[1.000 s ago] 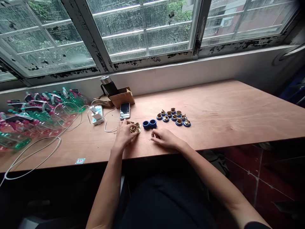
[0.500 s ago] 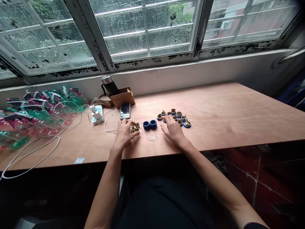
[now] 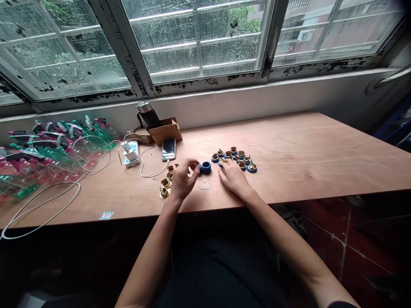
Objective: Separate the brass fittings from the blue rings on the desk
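Moved rightward off brass cups (image 3: pixel 165 186): left hand (image 3: pixel 183 179), fingertips pinching blue ring (image 3: pixel 201 167) at its 1 o'clock. Right hand (image 3: pixel 233 176) released, flat, fingertips touching assembled cluster (image 3: pixel 241 154) at 12 o'clock.

Blue rings (image 3: pixel 206 167), shiny gold caps (image 3: pixel 165 191), pale brown wood-grain desk (image 3: pixel 305 145); green and pink pieces (image 3: pixel 48 149), possibly translucent.

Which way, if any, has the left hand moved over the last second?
Yes, it moved. The left hand slid right, from below the phone and off the brass pieces, toward the blue ring.
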Available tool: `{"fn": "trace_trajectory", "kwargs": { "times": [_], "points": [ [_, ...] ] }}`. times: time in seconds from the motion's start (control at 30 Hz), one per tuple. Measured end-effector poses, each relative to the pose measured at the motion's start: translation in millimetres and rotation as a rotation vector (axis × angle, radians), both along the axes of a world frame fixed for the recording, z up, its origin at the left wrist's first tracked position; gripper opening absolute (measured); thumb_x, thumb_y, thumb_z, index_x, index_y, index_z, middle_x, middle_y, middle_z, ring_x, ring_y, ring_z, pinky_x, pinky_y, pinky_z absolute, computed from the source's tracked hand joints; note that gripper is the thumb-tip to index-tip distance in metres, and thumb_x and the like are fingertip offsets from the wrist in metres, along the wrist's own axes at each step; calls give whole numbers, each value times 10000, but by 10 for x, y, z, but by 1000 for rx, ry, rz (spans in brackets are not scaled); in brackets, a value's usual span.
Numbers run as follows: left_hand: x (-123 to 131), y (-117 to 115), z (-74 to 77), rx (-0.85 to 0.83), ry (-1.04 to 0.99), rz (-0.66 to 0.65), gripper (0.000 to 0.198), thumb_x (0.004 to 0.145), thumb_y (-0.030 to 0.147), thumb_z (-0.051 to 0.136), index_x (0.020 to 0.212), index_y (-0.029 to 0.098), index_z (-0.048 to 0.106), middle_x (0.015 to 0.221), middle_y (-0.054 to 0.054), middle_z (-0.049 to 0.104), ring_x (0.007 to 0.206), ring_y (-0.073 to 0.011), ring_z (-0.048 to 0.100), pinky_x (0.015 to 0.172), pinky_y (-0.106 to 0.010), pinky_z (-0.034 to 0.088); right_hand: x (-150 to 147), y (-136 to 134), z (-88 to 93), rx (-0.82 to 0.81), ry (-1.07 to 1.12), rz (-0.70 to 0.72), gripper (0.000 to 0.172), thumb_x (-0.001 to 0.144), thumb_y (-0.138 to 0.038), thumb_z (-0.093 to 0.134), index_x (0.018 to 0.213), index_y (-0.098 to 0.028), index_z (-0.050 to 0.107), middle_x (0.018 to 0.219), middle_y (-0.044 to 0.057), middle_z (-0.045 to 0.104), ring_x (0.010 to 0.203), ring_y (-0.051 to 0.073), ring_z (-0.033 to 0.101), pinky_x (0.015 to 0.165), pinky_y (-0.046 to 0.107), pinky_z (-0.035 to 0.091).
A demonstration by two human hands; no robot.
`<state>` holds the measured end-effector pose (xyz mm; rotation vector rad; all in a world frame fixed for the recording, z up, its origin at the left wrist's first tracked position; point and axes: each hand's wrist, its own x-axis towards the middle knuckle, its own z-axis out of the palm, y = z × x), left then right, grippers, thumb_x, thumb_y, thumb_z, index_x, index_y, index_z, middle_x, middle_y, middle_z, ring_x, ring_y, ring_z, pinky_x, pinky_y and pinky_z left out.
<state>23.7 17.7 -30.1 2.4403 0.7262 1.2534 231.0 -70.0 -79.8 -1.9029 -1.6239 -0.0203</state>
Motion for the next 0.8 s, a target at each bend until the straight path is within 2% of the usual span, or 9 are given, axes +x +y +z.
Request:
{"fn": "trace_trajectory", "kwargs": {
  "times": [0.17,0.27,0.33,0.43,0.5,0.63,0.8],
  "points": [
    [215,-157,-224,-47,-120,-54,93,1004,271,607,1055,202,645,814,-2,717,656,-117,621,630,-238,486,25,18,31,100,162,24,255,1018,-226,523,1131,-183,748,1196,125,680,1060,261,668,944,387,557],
    [289,-213,-331,-78,-152,-57,84,1005,255,592,1047,203,642,789,10,698,594,-96,582,597,-220,466,42,26,21,100,189,-7,277,1001,-223,533,1176,-184,744,1198,128,682,1034,264,674,928,395,559],
    [305,-223,-380,-85,-147,-57,79,999,250,591,1042,204,638,776,15,686,564,-89,562,565,-212,440,48,35,-9,85,158,-15,303,982,-217,561,1233,-180,725,1251,144,669,1111,291,650,979,427,538],
    [295,-204,-419,-86,-145,-39,82,996,257,590,1042,207,636,745,22,661,546,-91,545,550,-212,422,48,57,-58,72,116,15,321,980,-205,569,1269,-180,705,1369,150,642,1247,314,582,1083,461,474],
    [284,-184,-433,-90,-150,-27,87,999,263,584,1042,209,636,711,30,636,534,-93,529,547,-215,415,46,73,-76,60,119,35,307,992,-204,554,1258,-181,706,1361,139,661,1224,307,580,1089,465,458],
    [279,-160,-456,-95,-139,-10,94,1000,264,583,1055,209,637,676,44,608,511,-90,503,537,-213,394,43,97,-85,59,164,57,278,985,-189,558,1212,-180,719,1219,113,721,1133,293,599,1028,437,477],
    [286,-164,-472,-83,-99,1,112,1006,272,580,1067,206,646,693,38,629,536,-91,543,551,-210,392,32,99,-88,114,182,99,276,982,-167,561,1194,-184,737,1281,94,714,1181,279,598,1072,422,459]
  ]
}}
